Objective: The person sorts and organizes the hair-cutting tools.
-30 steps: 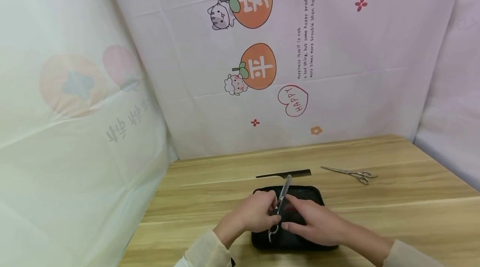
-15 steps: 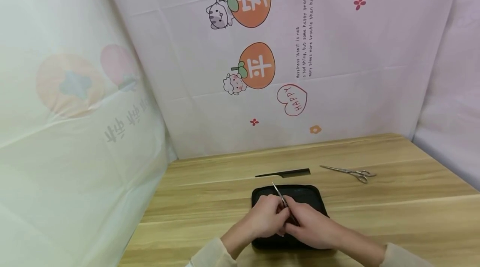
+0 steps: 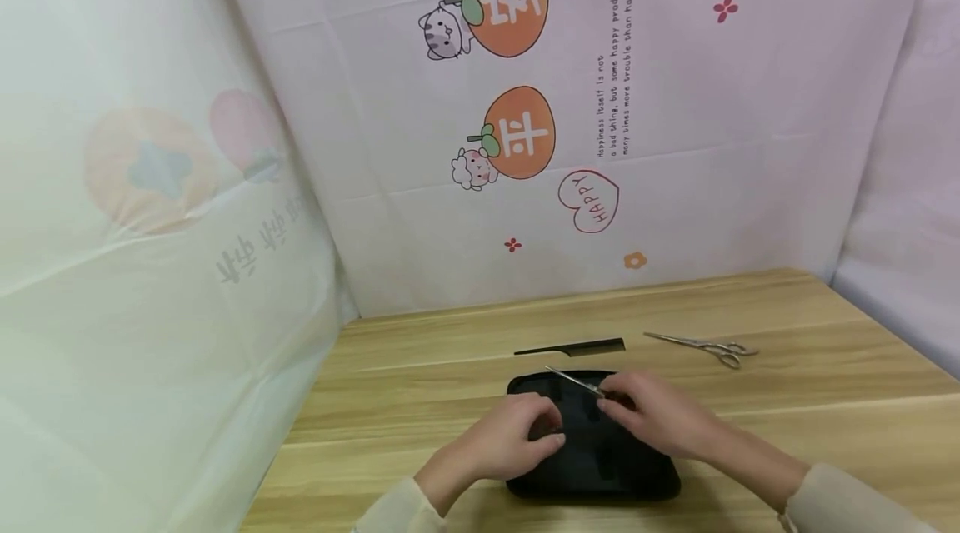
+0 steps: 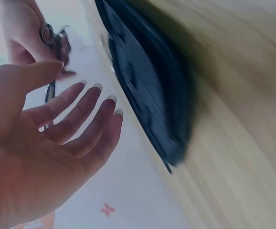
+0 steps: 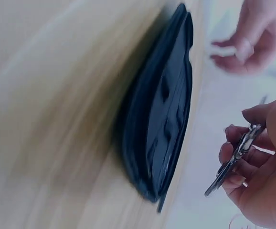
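Observation:
My right hand [image 3: 663,420] holds a pair of silvery hairdressing scissors [image 3: 573,380] over the far part of a black case [image 3: 577,475] with rounded corners. The blades point up and left in the head view. In the right wrist view the scissors [image 5: 242,148] lie between thumb and fingers, and the palm covers part of them. My left hand [image 3: 510,437] hovers over the case's left side with its fingers loosely bent. From the left wrist view, nothing is in the left hand [image 4: 57,138].
Behind the case a black tail comb [image 3: 588,347] lies on the wooden table [image 3: 405,383]. To its right is a second pair of scissors [image 3: 701,345]. A printed white cloth [image 3: 420,258] hangs along the table's back edge, and another cloth [image 3: 150,333] hangs on the left.
The scissors have passed from my left hand to my right. The hands, together half a second ago, have moved apart, the right one going right and away from me. Comb and second scissors stay put.

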A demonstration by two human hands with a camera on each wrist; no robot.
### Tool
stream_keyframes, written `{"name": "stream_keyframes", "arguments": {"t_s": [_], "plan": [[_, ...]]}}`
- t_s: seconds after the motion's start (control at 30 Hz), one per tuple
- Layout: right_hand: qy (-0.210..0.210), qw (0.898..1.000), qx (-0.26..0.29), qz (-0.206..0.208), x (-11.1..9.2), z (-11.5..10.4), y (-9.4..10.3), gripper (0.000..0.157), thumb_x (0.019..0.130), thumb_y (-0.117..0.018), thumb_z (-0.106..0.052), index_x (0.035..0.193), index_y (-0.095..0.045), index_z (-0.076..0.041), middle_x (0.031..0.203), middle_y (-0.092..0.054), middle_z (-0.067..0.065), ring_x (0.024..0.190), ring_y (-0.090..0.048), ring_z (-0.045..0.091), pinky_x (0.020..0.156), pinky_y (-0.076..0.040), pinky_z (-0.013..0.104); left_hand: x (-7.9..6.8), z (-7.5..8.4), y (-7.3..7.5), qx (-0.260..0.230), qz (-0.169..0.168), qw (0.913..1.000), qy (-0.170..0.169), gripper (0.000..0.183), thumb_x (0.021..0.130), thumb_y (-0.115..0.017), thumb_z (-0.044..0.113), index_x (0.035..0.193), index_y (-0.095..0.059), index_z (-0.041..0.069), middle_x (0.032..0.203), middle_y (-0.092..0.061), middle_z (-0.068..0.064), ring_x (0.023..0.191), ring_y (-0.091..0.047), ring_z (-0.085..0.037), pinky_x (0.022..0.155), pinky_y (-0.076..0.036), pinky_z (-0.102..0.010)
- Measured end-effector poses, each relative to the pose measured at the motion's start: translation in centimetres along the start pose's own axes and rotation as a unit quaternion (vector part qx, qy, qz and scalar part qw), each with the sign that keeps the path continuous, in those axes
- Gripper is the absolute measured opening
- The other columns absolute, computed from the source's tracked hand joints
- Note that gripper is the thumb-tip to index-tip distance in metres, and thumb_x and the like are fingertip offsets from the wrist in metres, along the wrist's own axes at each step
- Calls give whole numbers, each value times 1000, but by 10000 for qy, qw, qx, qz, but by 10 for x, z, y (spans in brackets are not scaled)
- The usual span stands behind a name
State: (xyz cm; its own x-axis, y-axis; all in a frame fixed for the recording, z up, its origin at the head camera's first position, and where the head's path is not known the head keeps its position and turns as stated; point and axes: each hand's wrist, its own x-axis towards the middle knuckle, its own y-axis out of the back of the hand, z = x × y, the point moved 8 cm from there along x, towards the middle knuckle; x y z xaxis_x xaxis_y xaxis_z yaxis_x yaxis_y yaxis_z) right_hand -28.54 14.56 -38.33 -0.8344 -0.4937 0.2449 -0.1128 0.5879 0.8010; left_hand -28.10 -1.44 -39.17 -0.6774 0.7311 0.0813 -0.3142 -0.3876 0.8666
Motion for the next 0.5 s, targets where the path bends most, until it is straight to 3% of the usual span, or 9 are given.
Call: {"name": "stream_keyframes", "arguments": {"t_s": [0.2, 0.3, 0.5], "plan": [[121, 9966, -811, -17, 1, 24, 12, 2, 96, -72, -17, 96, -73, -16, 85, -66, -11, 73, -57, 0, 61, -50, 28, -13, -36, 0, 435, -96, 9972, 592, 31, 99, -69, 31, 123, -69, 11, 118, -65, 3, 112, -62, -14, 95, -52, -31], [340, 9937, -1064, 18, 2, 32, 16, 6, 93, -74, -10, 97, -71, -15, 88, -69, -8, 78, -63, 4, 64, -54, 29, -18, -53, 0, 602, -58, 9945, 855, 37, 96, -72, 32, 127, -67, 12, 124, -63, 4, 116, -60, -15, 97, -52, -34], [501, 9853, -1629, 104, 4, 43, 19, 15, 89, -77, -5, 93, -67, -15, 86, -68, -8, 76, -65, 9, 62, -54, 29, -20, -69, -4, 920, -201, 9910, 951, 53, 93, -75, 37, 139, -61, 13, 142, -56, 2, 131, -53, -20, 108, -46, -40]]}}
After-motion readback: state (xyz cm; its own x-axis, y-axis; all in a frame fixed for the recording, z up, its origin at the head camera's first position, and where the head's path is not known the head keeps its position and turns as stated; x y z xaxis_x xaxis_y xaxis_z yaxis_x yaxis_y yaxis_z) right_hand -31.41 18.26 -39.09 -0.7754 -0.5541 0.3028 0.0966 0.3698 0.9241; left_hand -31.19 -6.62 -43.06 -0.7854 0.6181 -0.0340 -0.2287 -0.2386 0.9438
